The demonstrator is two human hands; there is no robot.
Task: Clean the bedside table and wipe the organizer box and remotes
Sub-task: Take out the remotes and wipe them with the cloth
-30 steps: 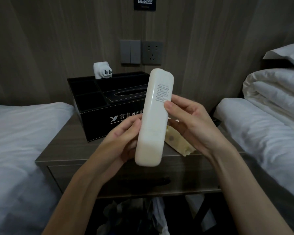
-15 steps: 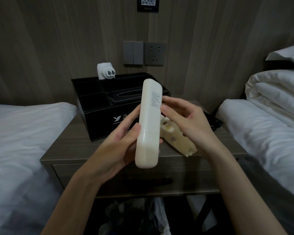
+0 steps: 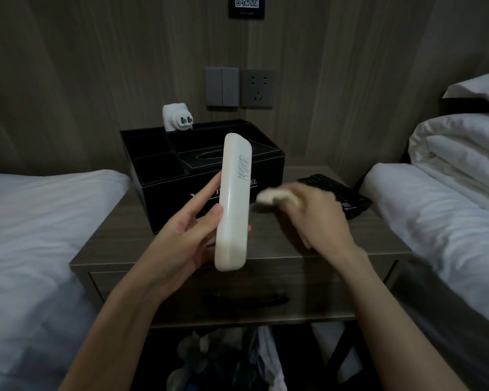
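Left hand [image 3: 187, 235] grips the white remote [image 3: 233, 201] upright above the table's [image 3: 280, 244] near edge. Right hand [image 3: 319, 218], blurred, clutches a pale cloth [image 3: 268, 196] just right of it. The black organizer box [image 3: 164, 176] stands behind, with a black remote [image 3: 333, 193] lying at far right.

A single wide head-worn view looks forward and down, close over the table [image 3: 116, 235], facing the wall [image 3: 96, 80] behind it

"EL" printed on organizer box [image 3: 164, 193] front, QR code on wall plaque [image 3: 246, 6], fine print on white remote [image 3: 233, 198] unreadable
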